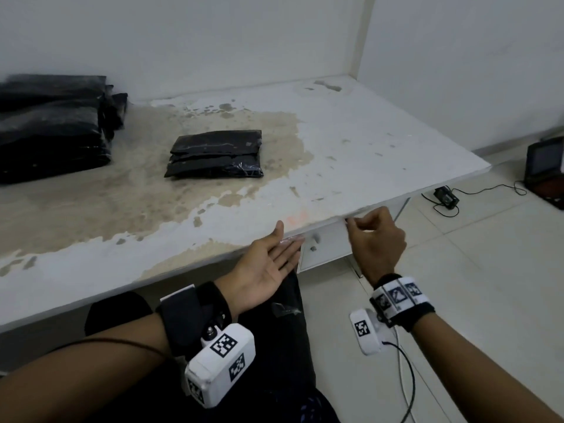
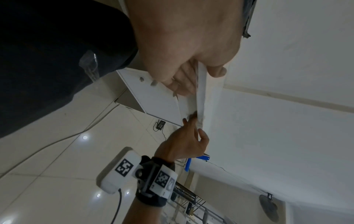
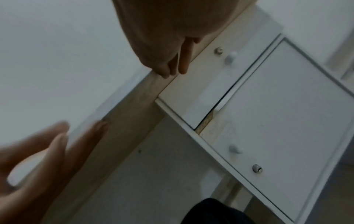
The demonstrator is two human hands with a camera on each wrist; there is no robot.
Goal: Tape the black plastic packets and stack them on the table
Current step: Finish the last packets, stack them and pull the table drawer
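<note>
In the head view, lower centre, the left hand (image 1: 268, 270) lies palm up, fingers straight, a clear tape strip (image 1: 290, 239) at its fingertips on the table (image 1: 351, 141) edge, while the right hand (image 1: 374, 239) pinches the strip's far end; one black packet (image 1: 215, 154) lies mid-table, a packet stack (image 1: 52, 126) upper left. The left wrist view shows the strip (image 2: 200, 91) pulled taut between both hands, the right wrist view only blurred fingers at the edge; fetching tape seems the step, and next it needs lifting free and carrying to the packet

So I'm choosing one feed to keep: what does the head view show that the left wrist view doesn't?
Only the head view shows the black packets and the stack on the table. Only the left wrist view shows a blue object behind the right hand. Both show the left hand open at the table edge and the right hand's fingers curled there.
</note>
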